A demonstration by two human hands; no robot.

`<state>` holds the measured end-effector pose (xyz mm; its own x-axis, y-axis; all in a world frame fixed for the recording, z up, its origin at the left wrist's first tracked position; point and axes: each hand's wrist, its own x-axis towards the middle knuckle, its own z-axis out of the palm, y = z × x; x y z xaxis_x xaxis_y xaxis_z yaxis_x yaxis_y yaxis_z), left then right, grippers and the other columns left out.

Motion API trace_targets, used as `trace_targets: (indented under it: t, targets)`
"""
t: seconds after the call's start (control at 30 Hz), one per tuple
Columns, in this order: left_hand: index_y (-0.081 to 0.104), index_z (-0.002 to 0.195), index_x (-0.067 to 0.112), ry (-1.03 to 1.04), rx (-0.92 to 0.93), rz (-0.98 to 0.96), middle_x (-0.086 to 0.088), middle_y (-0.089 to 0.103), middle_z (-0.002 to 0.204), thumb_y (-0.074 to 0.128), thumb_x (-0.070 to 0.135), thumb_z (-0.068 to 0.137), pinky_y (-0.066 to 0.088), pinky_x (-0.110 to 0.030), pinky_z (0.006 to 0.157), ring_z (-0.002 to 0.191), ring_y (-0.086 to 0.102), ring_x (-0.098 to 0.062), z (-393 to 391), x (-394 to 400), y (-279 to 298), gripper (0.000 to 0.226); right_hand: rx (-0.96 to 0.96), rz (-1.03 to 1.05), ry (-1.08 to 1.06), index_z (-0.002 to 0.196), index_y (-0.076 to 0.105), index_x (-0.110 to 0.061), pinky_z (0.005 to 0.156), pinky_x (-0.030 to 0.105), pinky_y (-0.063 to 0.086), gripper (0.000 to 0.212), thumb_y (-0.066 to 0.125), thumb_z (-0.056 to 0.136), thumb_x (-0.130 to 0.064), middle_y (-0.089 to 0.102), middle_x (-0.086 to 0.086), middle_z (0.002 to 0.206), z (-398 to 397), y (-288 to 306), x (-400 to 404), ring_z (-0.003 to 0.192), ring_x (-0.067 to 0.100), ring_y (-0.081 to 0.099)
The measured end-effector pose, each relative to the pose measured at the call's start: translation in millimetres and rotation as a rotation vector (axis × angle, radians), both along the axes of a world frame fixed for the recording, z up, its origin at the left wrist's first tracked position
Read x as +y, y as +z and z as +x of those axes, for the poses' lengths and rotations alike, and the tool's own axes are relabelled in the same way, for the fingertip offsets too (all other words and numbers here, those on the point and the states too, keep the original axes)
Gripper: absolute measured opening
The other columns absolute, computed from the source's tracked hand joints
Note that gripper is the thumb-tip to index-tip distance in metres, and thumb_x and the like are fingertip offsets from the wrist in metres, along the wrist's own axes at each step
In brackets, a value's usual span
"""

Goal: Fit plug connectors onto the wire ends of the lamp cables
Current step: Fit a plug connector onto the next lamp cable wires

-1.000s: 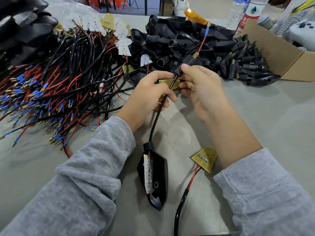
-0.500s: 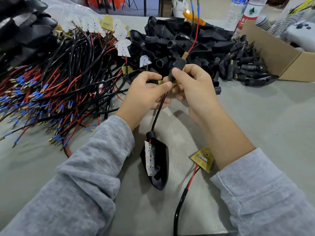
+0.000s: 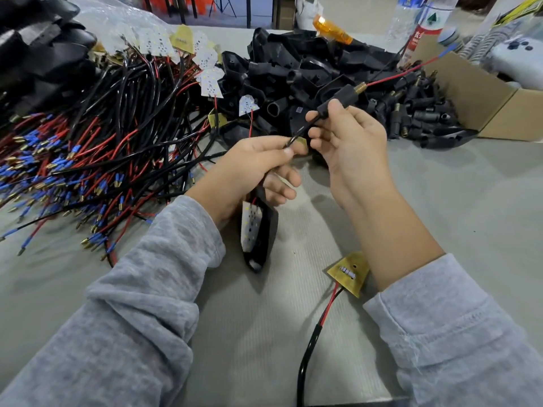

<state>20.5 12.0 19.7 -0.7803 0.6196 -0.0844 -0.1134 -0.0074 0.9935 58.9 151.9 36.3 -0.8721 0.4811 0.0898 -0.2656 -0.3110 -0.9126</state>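
My right hand [image 3: 349, 142] pinches a black plug connector [image 3: 338, 99] with a brass threaded tip, threaded on a black lamp cable. A red wire [image 3: 402, 72] with a blue terminal runs out of the tip to the upper right. My left hand [image 3: 249, 168] grips the same black cable just below the connector. The black lamp housing [image 3: 260, 230] with its white LED board hangs lifted under my left hand. A second cable with a yellow circuit board [image 3: 348, 273] lies on the table by my right forearm.
A big bundle of black and red cables with blue terminals [image 3: 88, 148] fills the left. A heap of black housings and connectors [image 3: 323, 74] lies at the back. A cardboard box [image 3: 470, 98] stands at the right, with bottles [image 3: 423, 22] behind.
Both hands have pulled apart along the cable, the connector sliding right and up. The lamp housing has been drawn up toward my left hand. The red wire now points right.
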Motion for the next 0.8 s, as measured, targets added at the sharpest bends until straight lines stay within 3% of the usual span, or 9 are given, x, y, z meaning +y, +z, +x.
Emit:
trace_targets:
  t: [0.1, 0.23, 0.37, 0.43, 0.53, 0.67, 0.8]
  targets:
    - [0.066, 0.113, 0.028, -0.019, 0.056, 0.062, -0.009, 0.064, 0.064, 0.045, 0.031, 0.103, 0.054, -0.028, 0.049, 0.049, 0.061, -0.018, -1.2, -4.1, -2.8, 0.024, -0.096, 0.157, 0.003, 0.079, 0.058, -0.013, 0.052, 0.022, 0.045, 0.02, 0.058, 0.098, -0.019, 0.069, 0.006, 0.079, 1.2, -1.9, -2.0, 0.058, 0.01, 0.056]
    - [0.066, 0.11, 0.035, -0.035, 0.086, -0.024, 0.001, 0.052, 0.052, 0.042, 0.035, 0.103, 0.048, -0.022, 0.044, 0.036, 0.04, -0.006, -5.0, -6.2, -4.3, 0.025, -0.155, 0.28, 0.036, 0.084, 0.061, -0.012, 0.052, 0.02, 0.041, 0.014, 0.061, 0.095, -0.02, 0.065, 0.004, 0.077, 2.7, -2.4, -4.2, 0.055, 0.005, 0.052]
    - [0.058, 0.092, 0.02, -0.043, -0.098, -0.149, 0.003, 0.043, 0.041, 0.029, 0.045, 0.104, 0.043, -0.018, 0.039, 0.028, 0.029, -0.006, -7.8, -1.1, 0.7, 0.04, -0.214, 0.413, 0.097, 0.087, 0.064, -0.004, 0.053, 0.021, 0.039, 0.016, 0.063, 0.092, -0.02, 0.067, 0.002, 0.071, 4.1, -3.5, -8.4, 0.059, 0.009, 0.053]
    - [0.051, 0.099, 0.02, -0.043, -0.174, -0.144, 0.003, 0.041, 0.039, 0.022, 0.052, 0.102, 0.041, -0.017, 0.038, 0.026, 0.028, -0.006, -8.7, 1.2, 1.5, 0.043, -0.235, 0.47, 0.127, 0.091, 0.063, 0.007, 0.056, 0.025, 0.038, 0.027, 0.064, 0.091, -0.021, 0.064, 0.008, 0.076, 4.5, -4.8, -12.3, 0.069, 0.018, 0.05]
    - [0.051, 0.117, 0.022, -0.007, -0.193, -0.09, 0.002, 0.041, 0.042, 0.024, 0.057, 0.1, 0.04, -0.017, 0.037, 0.026, 0.028, -0.007, -8.6, 2.3, 0.9, 0.048, -0.247, 0.545, 0.162, 0.093, 0.059, 0.013, 0.065, 0.031, 0.036, 0.038, 0.065, 0.09, -0.024, 0.057, 0.011, 0.081, 4.9, -4.6, -15.1, 0.073, 0.017, 0.046]
    - [0.053, 0.087, 0.015, 0.023, -0.144, -0.088, 0.006, 0.036, 0.038, 0.029, 0.05, 0.103, 0.039, -0.018, 0.035, 0.025, 0.026, -0.005, -8.1, 4.1, 3.8, 0.045, -0.243, 0.559, 0.188, 0.093, 0.059, 0.009, 0.066, 0.032, 0.037, 0.033, 0.064, 0.09, -0.023, 0.056, 0.01, 0.082, 5.5, -4.6, -13.4, 0.073, 0.016, 0.047]
    - [0.049, 0.08, 0.014, 0.048, -0.123, -0.076, 0.007, 0.034, 0.04, 0.03, 0.042, 0.105, 0.039, -0.017, 0.035, 0.026, 0.026, -0.006, -7.9, 4.9, 4.3, 0.041, -0.203, 0.367, 0.172, 0.102, 0.065, -0.008, 0.069, 0.035, 0.044, 0.02, 0.057, 0.095, -0.025, 0.063, 0.0, 0.076, 3.8, -0.8, -11.5, 0.071, 0.015, 0.06]
